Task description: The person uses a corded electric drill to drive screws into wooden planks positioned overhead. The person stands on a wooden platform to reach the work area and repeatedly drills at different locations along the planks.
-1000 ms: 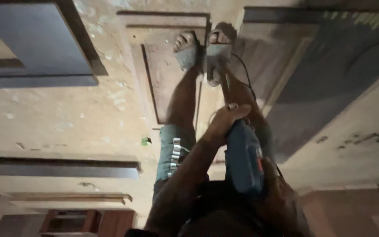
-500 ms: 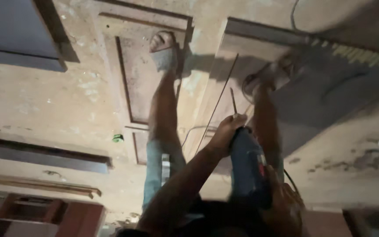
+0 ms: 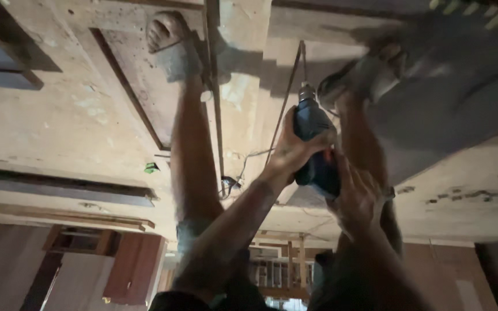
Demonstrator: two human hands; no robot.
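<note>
Dim, warm light – hard shadows on the floor (image 3: pixel 87 115), motion blur at upper right.

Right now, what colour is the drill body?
Dark blue drill, seen in the head view.

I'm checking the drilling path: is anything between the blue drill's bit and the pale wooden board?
Nothing visible. The blue power drill aims its bit straight at the pale wooden board; a thin dark line runs just beside it.
</note>
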